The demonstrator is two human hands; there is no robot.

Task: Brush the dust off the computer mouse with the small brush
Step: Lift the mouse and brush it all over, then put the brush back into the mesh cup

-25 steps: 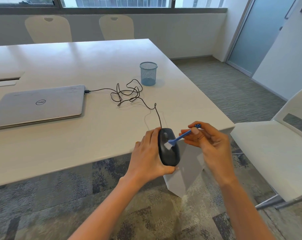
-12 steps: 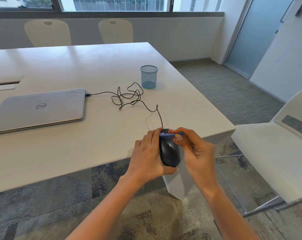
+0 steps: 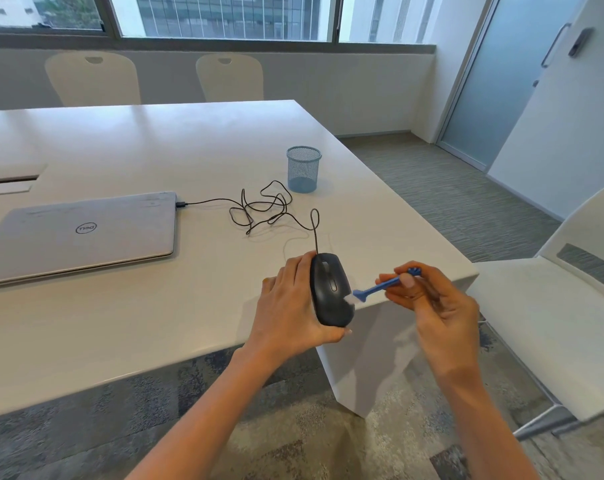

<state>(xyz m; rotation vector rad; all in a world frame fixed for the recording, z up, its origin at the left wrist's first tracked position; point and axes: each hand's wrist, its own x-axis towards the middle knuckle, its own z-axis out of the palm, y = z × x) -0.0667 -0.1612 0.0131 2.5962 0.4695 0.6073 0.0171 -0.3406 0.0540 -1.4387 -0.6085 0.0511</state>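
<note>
A black wired computer mouse (image 3: 330, 289) is held above the near right corner of the white table (image 3: 155, 313), buttons up. My left hand (image 3: 290, 310) grips it from the left and underneath. My right hand (image 3: 432, 303) pinches the handle of a small blue brush (image 3: 380, 287). The brush's white bristles touch the mouse's right side, near its back half. The mouse's black cable (image 3: 259, 209) runs back in a tangle to the closed silver laptop (image 3: 79, 233).
A blue mesh pen cup (image 3: 303, 169) stands behind the cable tangle. A white chair (image 3: 542, 306) is close on the right, and two more stand at the table's far side. Carpeted floor lies below the table edge.
Half a second ago the brush was at the mouse's front end with my right hand tight against it. Now my right hand has pulled right and the bristles sit on the mouse's right side.
</note>
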